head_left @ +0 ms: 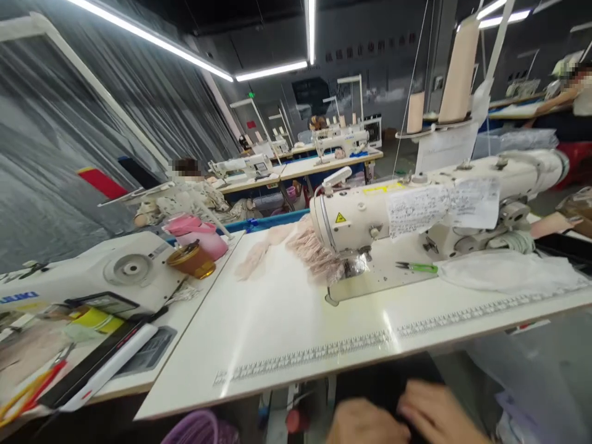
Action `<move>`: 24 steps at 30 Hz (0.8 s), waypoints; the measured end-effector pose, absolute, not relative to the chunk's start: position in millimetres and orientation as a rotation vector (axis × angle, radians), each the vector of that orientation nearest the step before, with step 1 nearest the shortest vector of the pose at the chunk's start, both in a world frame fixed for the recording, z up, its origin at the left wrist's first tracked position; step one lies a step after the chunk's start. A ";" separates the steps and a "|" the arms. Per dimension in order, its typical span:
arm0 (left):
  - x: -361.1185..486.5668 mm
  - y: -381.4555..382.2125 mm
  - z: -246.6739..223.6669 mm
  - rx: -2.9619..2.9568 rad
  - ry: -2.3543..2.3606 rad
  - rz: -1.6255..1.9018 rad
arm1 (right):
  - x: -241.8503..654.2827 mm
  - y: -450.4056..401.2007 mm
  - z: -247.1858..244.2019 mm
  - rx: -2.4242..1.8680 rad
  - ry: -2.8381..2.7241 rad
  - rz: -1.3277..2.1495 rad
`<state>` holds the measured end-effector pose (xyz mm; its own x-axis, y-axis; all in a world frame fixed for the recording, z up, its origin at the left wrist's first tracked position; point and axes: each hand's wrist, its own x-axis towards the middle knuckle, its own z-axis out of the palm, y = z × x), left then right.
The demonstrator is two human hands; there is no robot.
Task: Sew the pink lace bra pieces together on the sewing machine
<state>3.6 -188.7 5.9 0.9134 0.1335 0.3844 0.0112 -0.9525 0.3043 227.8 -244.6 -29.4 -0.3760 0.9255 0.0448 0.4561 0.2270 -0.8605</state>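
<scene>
My left hand [365, 422] and my right hand [437, 412] are low in the view, below the front edge of the white sewing table [268, 314]. Both are blurred, close together over something dark, and their fingertips are not clear. Behind them on the table stands a white sewing machine [361, 213] with handwritten papers on its arm. Gathered pale pink fabric [312, 246] lies at its needle area, apart from my hands. Green-handled snips [423, 267] rest on the machine bed beside white cloth [504, 271].
A measuring tape [314, 354] runs along the table's front edge. At left are another machine [134, 265], an amber cup [192, 260], a pink container [203, 237] and orange scissors [34, 391]. A purple basket [197, 427] sits below. Other people work further back.
</scene>
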 end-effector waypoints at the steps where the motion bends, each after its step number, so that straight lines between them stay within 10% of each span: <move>1: -2.7 -181.6 11.9 2.728 0.156 0.642 | 233.0 -244.0 -25.5 -1.291 -2.005 0.893; 6: 5.9 -97.6 53.1 1.738 0.955 1.012 | 266.9 -183.7 12.2 -1.525 -2.008 0.362; 24: 49.0 12.2 39.4 1.350 0.987 0.857 | 270.2 -146.0 11.6 -1.712 -1.805 0.654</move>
<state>49.0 12.2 39.4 0.3694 0.9264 -0.0736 0.0578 0.0561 0.9968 270.2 -146.0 11.6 -0.0266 0.9974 0.0667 0.7234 0.0653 -0.6874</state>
